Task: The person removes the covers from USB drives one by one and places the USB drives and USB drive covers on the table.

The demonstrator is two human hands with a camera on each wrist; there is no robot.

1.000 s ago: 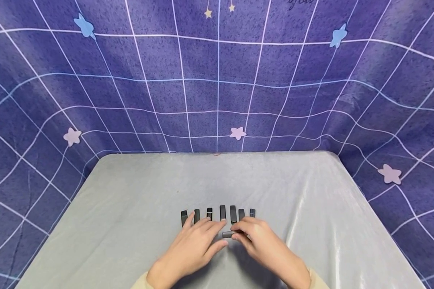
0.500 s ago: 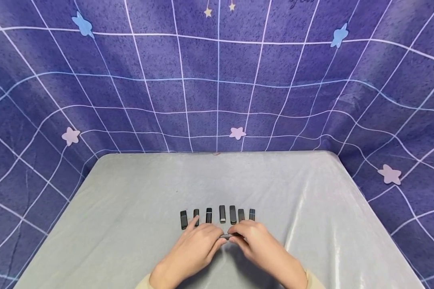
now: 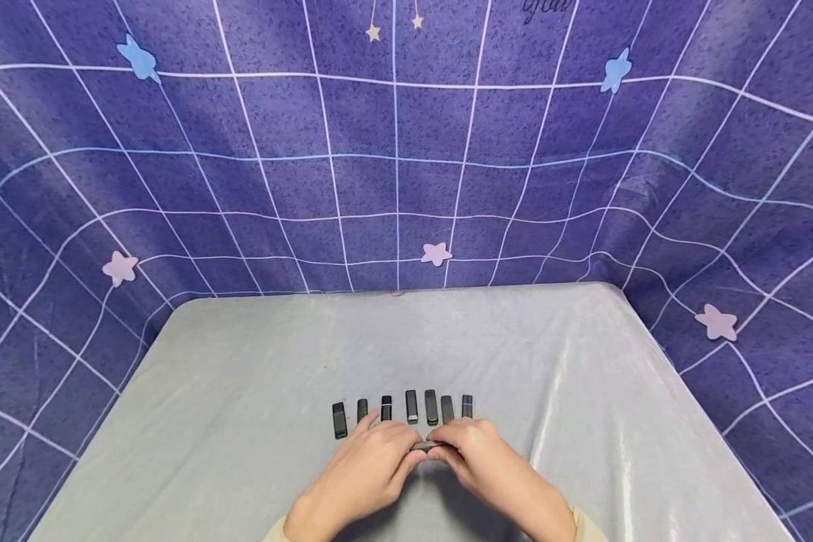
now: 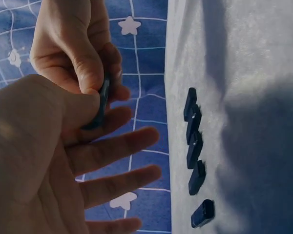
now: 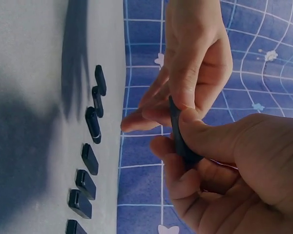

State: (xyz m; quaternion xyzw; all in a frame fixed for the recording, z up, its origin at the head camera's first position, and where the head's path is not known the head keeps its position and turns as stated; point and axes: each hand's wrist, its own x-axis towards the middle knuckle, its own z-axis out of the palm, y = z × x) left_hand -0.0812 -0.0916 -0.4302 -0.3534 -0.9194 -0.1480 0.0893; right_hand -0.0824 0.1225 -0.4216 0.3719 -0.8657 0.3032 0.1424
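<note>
Between my two hands is a small dark flat stick that looks like a USB stick. My left hand pinches one end between thumb and index finger, its other fingers spread in the left wrist view. My right hand grips the opposite end, thumb against curled fingers; this end is partly hidden. In the right wrist view the held stick appears as a dark narrow strip. Both hands are close together above the table, just in front of a row of similar dark sticks.
The row spreads left to a separate stick and right to one with a thin line across it. Several overlap my hands in the head view. A grey cloth covers the table. Behind hangs a purple gridded curtain.
My left hand, spread beside the stick a second ago, has closed its thumb and finger onto the stick's free end. The right hand keeps its grip. The head view has shifted slightly.
</note>
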